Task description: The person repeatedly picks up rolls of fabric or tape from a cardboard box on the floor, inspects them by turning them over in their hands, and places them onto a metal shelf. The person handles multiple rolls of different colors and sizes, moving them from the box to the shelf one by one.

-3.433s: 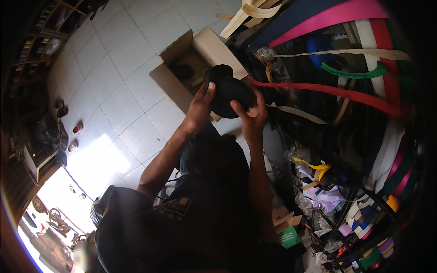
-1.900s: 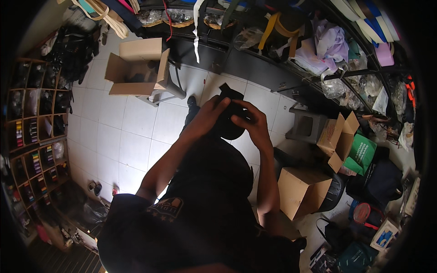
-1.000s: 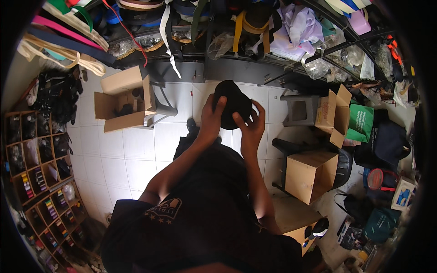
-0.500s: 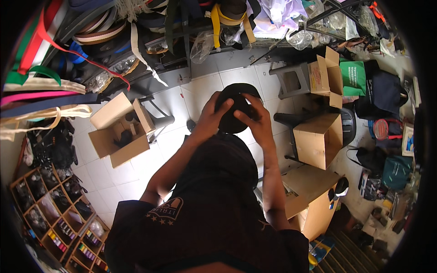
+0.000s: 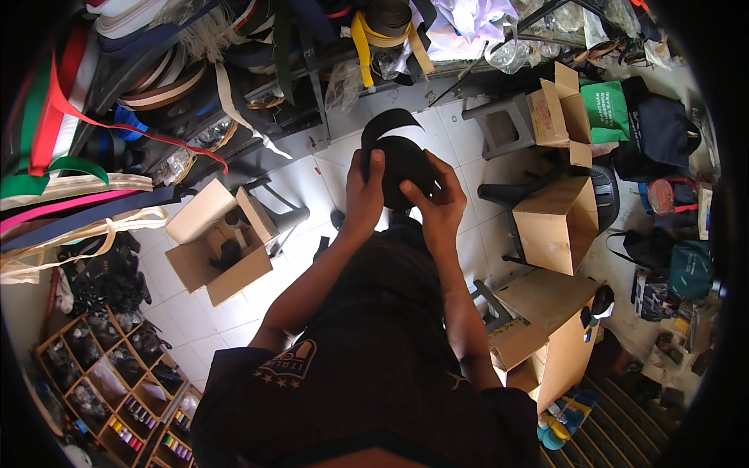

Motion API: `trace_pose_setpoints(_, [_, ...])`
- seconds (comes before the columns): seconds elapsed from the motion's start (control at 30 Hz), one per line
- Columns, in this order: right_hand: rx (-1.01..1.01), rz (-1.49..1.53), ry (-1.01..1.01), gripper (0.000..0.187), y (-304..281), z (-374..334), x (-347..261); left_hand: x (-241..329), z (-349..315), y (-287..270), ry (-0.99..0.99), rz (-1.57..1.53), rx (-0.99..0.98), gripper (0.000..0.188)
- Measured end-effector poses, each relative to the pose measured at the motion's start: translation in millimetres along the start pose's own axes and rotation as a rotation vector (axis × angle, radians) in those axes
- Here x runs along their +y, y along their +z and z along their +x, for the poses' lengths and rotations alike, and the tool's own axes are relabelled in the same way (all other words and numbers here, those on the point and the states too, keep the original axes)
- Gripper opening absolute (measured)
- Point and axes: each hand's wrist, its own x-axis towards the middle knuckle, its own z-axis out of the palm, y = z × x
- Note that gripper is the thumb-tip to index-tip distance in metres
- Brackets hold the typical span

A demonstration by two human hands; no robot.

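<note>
White tiled floor [image 5: 292,257] spreads beneath left hand [image 5: 365,195] and right hand [image 5: 442,203], their grip curled around a black item [image 5: 402,173].

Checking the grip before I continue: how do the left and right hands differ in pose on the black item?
The left hand holds the left side of the black item; the right hand holds its right side. The left hand's thumb points nearly straight up; the right hand's slants leftward, its tip lower in the picture. Both hands are bare and grip the same item.
</note>
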Motion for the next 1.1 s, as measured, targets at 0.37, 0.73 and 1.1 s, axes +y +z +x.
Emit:
trace_pose_setpoints(0.37, [-0.521,-0.131,0.114,0.054,-93,47,-22,26,-2,27,-0.08,0.323,-0.419,0.047])
trace_pose_setpoints(0.73, [0.012,0.161,0.004,0.08,-114,27,-13,-12,-15,123,0.035,0.094,0.054,0.054])
trace_pose_setpoints(1.1, [-0.361,0.063,-0.005,0.07,-201,81,-45,-1,-25,172,-0.014,0.098,-0.05,0.058])
